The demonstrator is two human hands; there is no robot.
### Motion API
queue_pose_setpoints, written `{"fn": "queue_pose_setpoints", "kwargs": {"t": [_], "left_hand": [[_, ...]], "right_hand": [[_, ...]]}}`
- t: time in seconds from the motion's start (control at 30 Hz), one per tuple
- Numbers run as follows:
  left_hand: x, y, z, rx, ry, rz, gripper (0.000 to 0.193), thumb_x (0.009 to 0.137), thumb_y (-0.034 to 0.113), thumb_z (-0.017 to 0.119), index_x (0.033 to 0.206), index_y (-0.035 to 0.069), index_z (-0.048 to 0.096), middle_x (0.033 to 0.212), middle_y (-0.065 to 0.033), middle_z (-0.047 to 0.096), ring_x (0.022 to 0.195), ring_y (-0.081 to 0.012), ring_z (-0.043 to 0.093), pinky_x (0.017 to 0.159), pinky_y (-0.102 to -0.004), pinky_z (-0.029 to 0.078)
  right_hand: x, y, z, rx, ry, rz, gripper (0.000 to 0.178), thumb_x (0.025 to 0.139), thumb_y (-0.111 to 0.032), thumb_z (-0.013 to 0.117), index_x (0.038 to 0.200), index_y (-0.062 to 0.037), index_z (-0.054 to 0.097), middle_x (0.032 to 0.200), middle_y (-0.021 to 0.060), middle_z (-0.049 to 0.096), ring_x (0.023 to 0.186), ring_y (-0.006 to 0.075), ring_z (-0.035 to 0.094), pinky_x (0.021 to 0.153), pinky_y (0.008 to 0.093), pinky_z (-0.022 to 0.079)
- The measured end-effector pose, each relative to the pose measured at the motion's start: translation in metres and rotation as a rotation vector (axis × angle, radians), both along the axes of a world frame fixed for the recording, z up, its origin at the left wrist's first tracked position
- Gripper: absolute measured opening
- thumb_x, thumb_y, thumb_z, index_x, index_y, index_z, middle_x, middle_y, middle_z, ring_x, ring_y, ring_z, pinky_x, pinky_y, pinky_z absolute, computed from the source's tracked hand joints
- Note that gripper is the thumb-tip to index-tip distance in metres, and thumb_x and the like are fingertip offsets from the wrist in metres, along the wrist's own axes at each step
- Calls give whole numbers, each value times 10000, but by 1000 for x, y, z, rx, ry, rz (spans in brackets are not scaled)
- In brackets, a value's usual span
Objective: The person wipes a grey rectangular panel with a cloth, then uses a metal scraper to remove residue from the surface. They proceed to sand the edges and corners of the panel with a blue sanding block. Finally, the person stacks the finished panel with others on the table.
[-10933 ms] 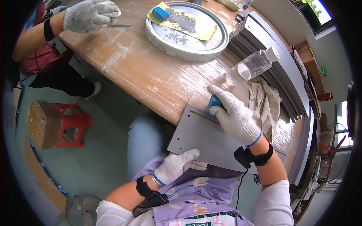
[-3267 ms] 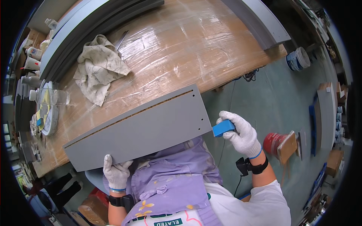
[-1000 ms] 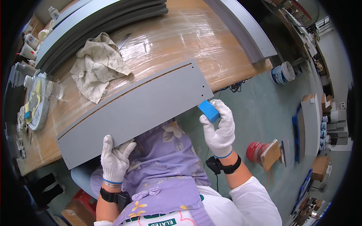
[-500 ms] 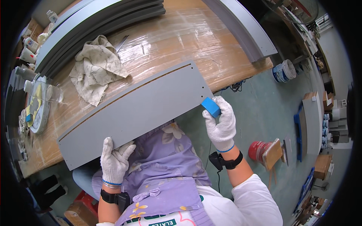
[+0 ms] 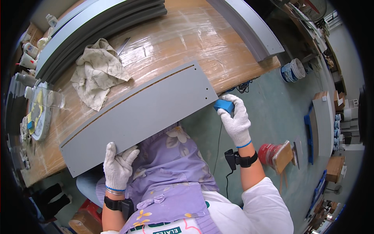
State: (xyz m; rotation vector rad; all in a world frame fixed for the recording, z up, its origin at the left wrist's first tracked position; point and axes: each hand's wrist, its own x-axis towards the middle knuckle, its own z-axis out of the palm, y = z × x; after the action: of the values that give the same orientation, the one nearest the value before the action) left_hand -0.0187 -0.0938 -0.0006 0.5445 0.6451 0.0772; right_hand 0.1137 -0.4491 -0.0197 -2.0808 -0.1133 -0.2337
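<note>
Left hand (image 5: 118,167): half-curled at the near edge of the grey panel (image 5: 136,119); cannot tell whether gripping;
Right hand (image 5: 229,106): pinching the blue block (image 5: 223,105) beside the panel's right end;
Panel: slanted over the worktop (image 5: 175,43)

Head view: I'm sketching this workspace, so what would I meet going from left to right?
Round white rimmed tray, left hand in a white knit glove, blue rectangular block held in the right hand, white-and-blue plastic bucket.
</note>
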Motion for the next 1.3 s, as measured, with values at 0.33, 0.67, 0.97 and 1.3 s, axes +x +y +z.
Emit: {"fn": "queue_pose_setpoints", "kwargs": {"t": [0.33,0.67,0.97,1.3], "left_hand": [[2,-1,3,-22,3,-5,274,1027,253,526,1184,30,546,1165,-231,640,1000,-425,683,790,-531,631],[12,-12,6,-70,-21,-71,315,1023,255,539,1214,5,522,1192,-240,613,1086,-433,642,870,-553,596],[9,-9,7,-31,22,-129,324,1039,277,502,1197,-5,533,1156,-269,628,1002,-401,671,834,-493,601],[-2,1,4,30,35,-147,395,1029,325,520,1218,-22,513,1131,-288,625,1021,-398,658,871,-512,572]], "right_hand": [[-7,10,15,525,184,-44,435,857,35,633,1271,-14,511,1198,89,592,1060,160,580,934,298,502],[-16,35,13,-199,-402,118,482,818,-77,747,1256,-17,552,1164,177,630,1022,340,640,888,401,526],[-35,70,18,-373,-567,325,507,778,-87,773,1234,-37,556,1142,158,620,1004,358,622,865,443,513],[-62,136,22,-316,-517,546,503,771,-110,804,1206,-43,560,1117,166,635,975,353,637,865,427,523]]}}
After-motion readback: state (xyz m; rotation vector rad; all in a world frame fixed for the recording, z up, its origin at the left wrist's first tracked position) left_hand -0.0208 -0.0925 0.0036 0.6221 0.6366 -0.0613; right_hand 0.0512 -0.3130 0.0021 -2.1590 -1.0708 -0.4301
